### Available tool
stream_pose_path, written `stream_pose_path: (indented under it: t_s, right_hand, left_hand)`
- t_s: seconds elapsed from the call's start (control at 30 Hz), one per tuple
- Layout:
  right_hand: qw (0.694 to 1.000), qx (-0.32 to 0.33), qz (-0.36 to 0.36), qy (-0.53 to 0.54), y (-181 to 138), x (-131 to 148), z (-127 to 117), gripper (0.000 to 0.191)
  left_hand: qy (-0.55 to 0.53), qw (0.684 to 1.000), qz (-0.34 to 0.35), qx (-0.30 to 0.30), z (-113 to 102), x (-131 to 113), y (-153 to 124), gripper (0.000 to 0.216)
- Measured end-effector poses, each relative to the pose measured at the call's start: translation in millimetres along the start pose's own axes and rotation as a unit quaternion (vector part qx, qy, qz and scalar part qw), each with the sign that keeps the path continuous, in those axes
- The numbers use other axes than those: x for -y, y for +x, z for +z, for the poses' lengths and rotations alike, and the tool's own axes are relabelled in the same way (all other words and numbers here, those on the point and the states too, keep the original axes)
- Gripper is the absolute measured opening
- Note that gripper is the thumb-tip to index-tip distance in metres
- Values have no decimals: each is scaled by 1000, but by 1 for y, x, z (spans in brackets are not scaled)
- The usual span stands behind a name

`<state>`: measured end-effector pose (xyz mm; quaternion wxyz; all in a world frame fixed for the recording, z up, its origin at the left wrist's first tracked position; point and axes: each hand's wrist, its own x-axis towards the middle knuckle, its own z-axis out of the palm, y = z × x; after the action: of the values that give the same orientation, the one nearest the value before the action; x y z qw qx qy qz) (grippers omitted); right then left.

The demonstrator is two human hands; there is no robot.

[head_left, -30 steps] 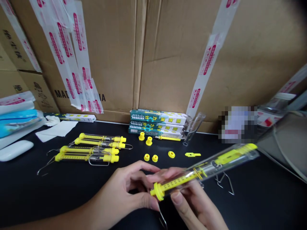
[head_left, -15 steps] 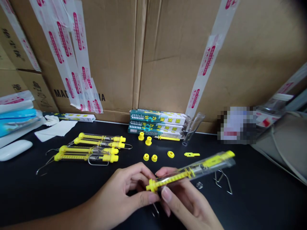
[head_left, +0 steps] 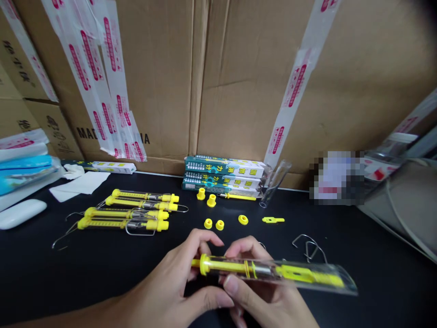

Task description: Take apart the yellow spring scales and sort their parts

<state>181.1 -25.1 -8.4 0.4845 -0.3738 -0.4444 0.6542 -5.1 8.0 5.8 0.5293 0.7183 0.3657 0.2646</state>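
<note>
Both hands hold one spring scale [head_left: 273, 272], a clear tube with a yellow scale rod and yellow cap, lying almost level over the black table [head_left: 68, 278]. My left hand [head_left: 180, 282] pinches its capped left end between thumb and fingers. My right hand [head_left: 262, 296] grips the tube's middle from below, thumb on top. The tube's open end points right.
Several finished yellow spring scales [head_left: 126, 212] lie at the left. Loose yellow caps [head_left: 218, 216], a yellow pointer piece [head_left: 273, 220] and wire hooks [head_left: 309, 248] lie behind my hands. Printed boxes [head_left: 223, 177], an empty clear tube [head_left: 275, 182] and cardboard cartons [head_left: 218, 77] stand at the back.
The spring scale swung from tilted up to the right down to nearly level and nearer me. Both hands kept their grip, and the wire hooks behind came into view.
</note>
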Motion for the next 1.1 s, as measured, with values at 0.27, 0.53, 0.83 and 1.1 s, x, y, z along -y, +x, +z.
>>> stream_pose_path:
  t_s: [0.27,0.53,0.83,1.1]
  right_hand:
    - [995,-25,-11,101,5,0,-7,36]
    - [995,5,-6,104,4,-2,-6,34]
    - [995,16,19,100,1,2,-3,36]
    - [990,58,21,129,0,3,3,41]
  left_hand:
    - [-206,977,41,27,0,5,10,50]
    - [-43,998,45,30,-5,6,9,45]
    - [287,957,30,-28,6,-3,-6,53]
    - [318,944,80,-43,8,-2,-7,49]
